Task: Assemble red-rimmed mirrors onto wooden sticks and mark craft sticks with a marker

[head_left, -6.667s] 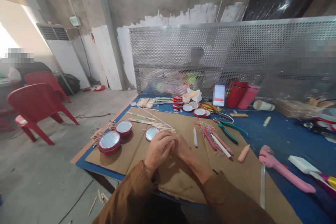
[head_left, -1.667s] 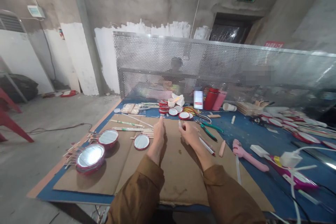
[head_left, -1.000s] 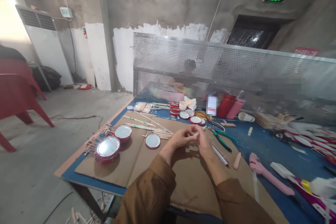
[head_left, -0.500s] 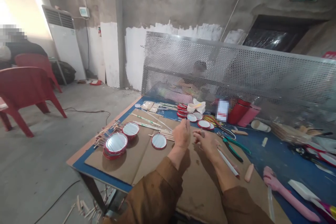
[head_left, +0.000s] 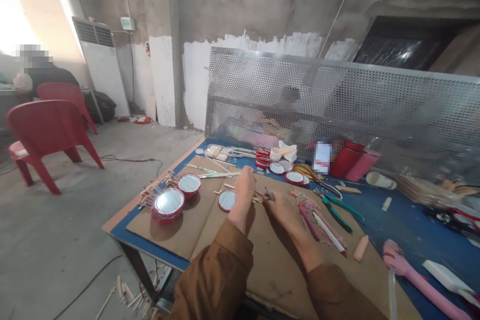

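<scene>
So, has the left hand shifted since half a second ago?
Yes. The left hand has moved left, toward the small round mirror on the cardboard; the gap between them has closed in this view.

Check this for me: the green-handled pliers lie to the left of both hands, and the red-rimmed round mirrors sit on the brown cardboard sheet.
Wrong on one point: the head view shows the green-handled pliers to the right of both the left hand and the right hand. The red-rimmed round mirrors do sit on the brown cardboard sheet.
</scene>
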`<state>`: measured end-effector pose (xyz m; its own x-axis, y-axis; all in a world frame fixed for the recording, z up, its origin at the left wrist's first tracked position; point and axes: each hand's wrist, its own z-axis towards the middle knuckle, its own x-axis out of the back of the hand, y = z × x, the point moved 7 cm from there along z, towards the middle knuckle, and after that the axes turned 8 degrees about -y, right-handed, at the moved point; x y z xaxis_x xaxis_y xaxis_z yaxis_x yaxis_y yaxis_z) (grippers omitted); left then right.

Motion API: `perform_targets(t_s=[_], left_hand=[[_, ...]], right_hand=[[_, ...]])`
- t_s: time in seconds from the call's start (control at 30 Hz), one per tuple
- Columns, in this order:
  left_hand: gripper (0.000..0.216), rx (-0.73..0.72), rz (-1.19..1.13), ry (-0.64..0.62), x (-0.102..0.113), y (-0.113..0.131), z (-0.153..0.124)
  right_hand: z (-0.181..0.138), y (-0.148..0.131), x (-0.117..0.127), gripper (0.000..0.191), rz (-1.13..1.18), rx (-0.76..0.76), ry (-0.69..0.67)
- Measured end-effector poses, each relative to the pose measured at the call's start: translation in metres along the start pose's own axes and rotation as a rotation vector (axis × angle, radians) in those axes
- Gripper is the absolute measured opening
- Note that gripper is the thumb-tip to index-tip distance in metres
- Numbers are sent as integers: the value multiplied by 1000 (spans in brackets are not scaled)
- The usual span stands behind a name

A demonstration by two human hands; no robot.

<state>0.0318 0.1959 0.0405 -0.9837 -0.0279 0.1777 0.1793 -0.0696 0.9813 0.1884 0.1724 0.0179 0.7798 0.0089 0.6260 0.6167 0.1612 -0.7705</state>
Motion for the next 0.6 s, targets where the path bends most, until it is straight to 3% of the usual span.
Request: perform_targets(t_s=[0.1, 0.23, 0.3, 0.47, 0.6], left_hand=[[17, -61, 228, -129, -26, 8, -8], [6, -260, 151, -432, -65, 14, -26], [8, -286, 69, -492, -76, 11, -30], [17, -89, -90, -529, -96, -8, -24], [23, 17, -156, -496, -95, -13, -19]], right_hand=[[-2, 4, 14, 16, 131, -40, 26], [-7, 10, 41, 30, 334, -81, 109], [-10, 12, 52, 34, 413, -91, 139], [-14, 14, 57, 40, 540, -119, 117], [-16, 18, 52, 43, 630, -158, 116]])
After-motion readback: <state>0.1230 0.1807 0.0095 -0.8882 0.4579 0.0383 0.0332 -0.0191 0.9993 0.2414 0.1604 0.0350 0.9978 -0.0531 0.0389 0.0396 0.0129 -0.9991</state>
